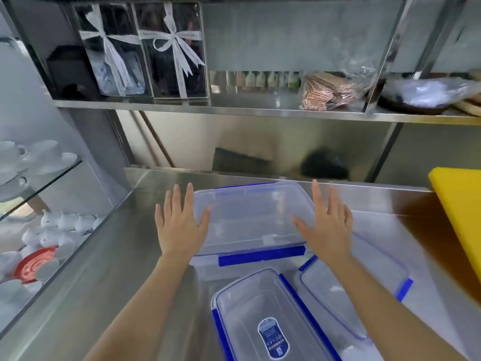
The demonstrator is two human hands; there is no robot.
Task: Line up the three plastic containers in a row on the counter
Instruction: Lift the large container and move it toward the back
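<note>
The near box [263,319], clear with blue clips and a label on its floor, lies closest, at the bottom edge of the view and angled on the steel bench [104,256]; after it the rest runs down in size. The big box [250,220] sits further back near the bench's rear lip, lidded, its blue clip facing the person. The right box [364,277] lies just beside the near one, partly under the right forearm, also skewed. So the three make a loose cluster, not a row. A yellow board [458,217] leans at the right edge, and a glass case of white cups [41,157] stands to the left. The left hand [179,225] and right hand [330,225] flank the big box, each grip spread flat with fingers straight, thumbs at or over the lid's edges; whether the palms touch the walls I cannot tell. The step in hand looks like squaring the big box as the anchor of the row. To do it well, I would press both palms evenly on the short sides, slide rather than lift, and set its long edge parallel to the rear lip. Leave room on the bench for the two smaller boxes. Light plastic on steel will likely skate, so push gently.
</note>
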